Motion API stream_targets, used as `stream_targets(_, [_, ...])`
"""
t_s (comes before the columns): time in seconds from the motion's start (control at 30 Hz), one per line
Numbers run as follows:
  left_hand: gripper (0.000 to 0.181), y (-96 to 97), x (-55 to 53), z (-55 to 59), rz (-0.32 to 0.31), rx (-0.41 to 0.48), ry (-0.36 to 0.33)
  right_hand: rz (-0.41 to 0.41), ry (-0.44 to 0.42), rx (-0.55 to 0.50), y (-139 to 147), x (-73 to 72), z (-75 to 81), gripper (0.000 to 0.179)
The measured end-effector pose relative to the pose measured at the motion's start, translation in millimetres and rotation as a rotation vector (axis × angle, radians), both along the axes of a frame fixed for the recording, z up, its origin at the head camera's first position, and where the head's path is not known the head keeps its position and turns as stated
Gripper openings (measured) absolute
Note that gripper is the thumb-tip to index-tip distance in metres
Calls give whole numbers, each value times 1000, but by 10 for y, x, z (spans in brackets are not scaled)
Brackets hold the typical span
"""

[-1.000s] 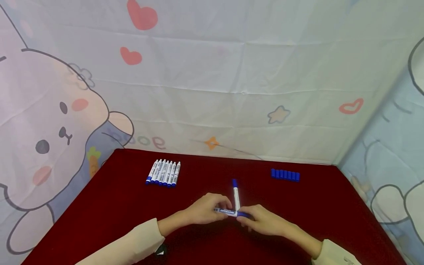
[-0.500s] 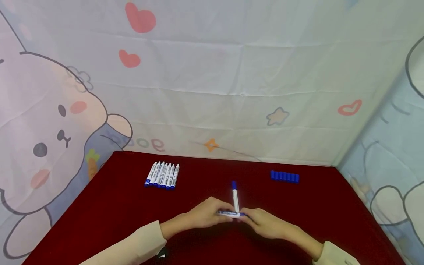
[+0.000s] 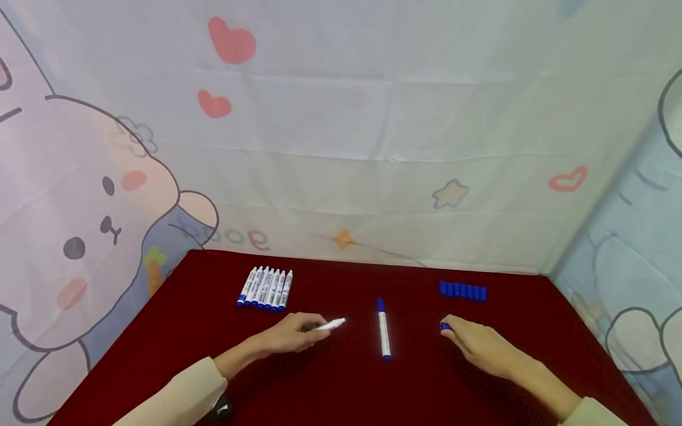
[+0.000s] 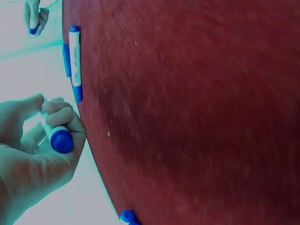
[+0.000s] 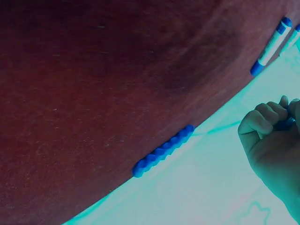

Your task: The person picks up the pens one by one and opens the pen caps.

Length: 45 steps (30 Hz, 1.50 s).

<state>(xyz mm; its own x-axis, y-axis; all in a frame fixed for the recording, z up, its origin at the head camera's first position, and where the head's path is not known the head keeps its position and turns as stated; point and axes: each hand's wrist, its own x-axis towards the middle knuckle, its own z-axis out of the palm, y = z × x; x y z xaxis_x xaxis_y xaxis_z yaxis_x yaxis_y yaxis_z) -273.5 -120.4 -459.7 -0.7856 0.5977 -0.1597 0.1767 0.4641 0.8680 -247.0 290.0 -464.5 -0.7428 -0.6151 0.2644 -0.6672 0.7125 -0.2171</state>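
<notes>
My left hand [image 3: 293, 333] holds an uncapped whiteboard marker [image 3: 331, 324], its white tip end pointing right. In the left wrist view the marker's blue end plug [image 4: 62, 141] shows between the curled fingers. My right hand [image 3: 482, 346] pinches a blue marker cap [image 3: 444, 326], mostly hidden by the fingers. Between the hands a capped marker [image 3: 384, 331] lies on the red cloth, blue cap away from me. Left of it, farther back, several uncapped markers [image 3: 264, 289] lie in a row. A row of several blue caps [image 3: 462, 290] lies beyond my right hand.
Dark red cloth [image 3: 341, 390] covers the table. A pale curtain printed with cartoons [image 3: 330, 118] hangs right behind the far edge, and another closes off the right side. A small dark object [image 3: 221, 408] shows beside the left sleeve.
Both hands were together on one marker in front of the capped one. The cap has come off; the left hand has moved left with the marker, the right hand right with the cap.
</notes>
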Motion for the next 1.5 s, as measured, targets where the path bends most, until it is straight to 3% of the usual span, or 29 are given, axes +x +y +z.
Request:
stream_targets(0.1, [31, -45, 10, 16, -45, -23, 50, -10, -111, -21, 7, 7, -21, 11])
stream_targets(0.23, [35, 0, 15, 55, -52, -34, 87, -8, -169, -31, -136, 25, -28, 18])
stream_targets(0.43, [32, -18, 9, 25, -46, 9, 181, 13, -228, -13, -197, 72, -29, 26])
stream_targets(0.7, [35, -103, -13, 43, 30, 37, 202, 34, -275, -13, -207, 119, -35, 31])
stream_targets(1.0, [36, -189, -18, 85, 135, -45, 287, 47, -303, 15, -203, 158, -72, 30])
stream_targets(1.23, [37, -270, -2, 135, 213, 12, 221, 76, -323, 8, -205, 178, -65, 31])
stream_targets(1.5, [36, -406, -15, 147, 287, -14, 247, 95, -327, -14, -222, 184, -88, 31])
